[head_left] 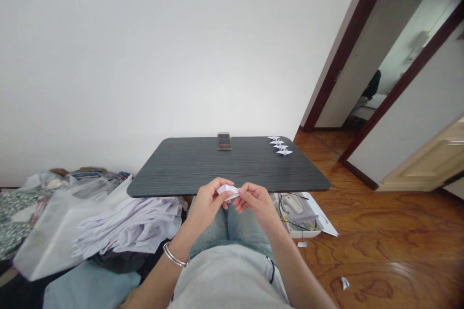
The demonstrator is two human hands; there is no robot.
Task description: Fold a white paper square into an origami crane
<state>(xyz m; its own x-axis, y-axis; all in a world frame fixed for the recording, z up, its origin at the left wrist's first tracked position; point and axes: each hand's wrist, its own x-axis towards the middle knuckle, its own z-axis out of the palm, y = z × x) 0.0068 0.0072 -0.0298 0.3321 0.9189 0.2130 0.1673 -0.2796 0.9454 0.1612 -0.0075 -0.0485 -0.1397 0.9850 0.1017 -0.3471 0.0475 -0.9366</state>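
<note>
A small piece of folded white paper (227, 190) is held between my two hands, just in front of the table's near edge and above my lap. My left hand (209, 198) pinches its left side with thumb and fingers. At its right end, my right hand (253, 199) grips the paper between thumb and forefinger. Several white paper cranes (284, 152) stand in a row at the far right of the dark table (195, 166).
A phone-like device (224, 142) leans at the table's back edge. Clothes and plastic bags (134, 224) are heaped on the left. Under the table's right side sits a white box (304, 232) with cables. Paper scraps (344, 283) lie on the wooden floor.
</note>
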